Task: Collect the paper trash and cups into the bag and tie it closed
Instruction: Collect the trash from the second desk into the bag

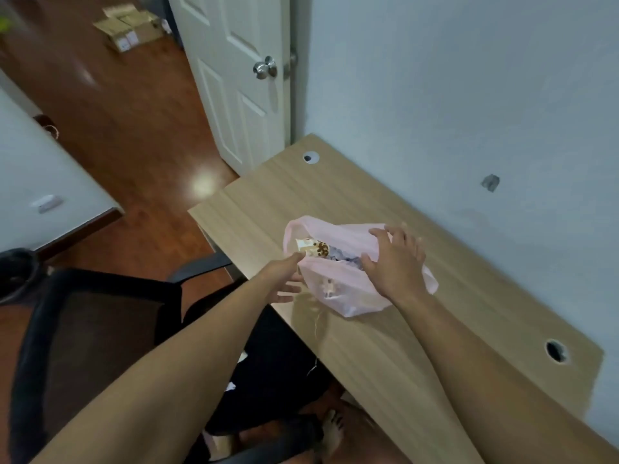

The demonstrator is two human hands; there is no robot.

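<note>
A thin pink plastic bag [338, 289] lies on the light wooden desk [385, 346] near its front edge. Its mouth faces left and gapes, showing a paper cup [313, 250] with a brown pattern and crumpled paper [346, 261] inside. My left hand [284, 277] pinches the near rim of the bag's mouth with thumb and forefinger, other fingers spread. My right hand [395, 259] rests on top of the bag, fingers curled over its upper edge and gripping the plastic.
A black mesh office chair [83, 329] stands left of the desk, close to my left arm. A white door [234, 78] with a round knob is behind the desk. Cardboard boxes [129, 30] sit on the far wooden floor. The desk has cable holes [556, 351].
</note>
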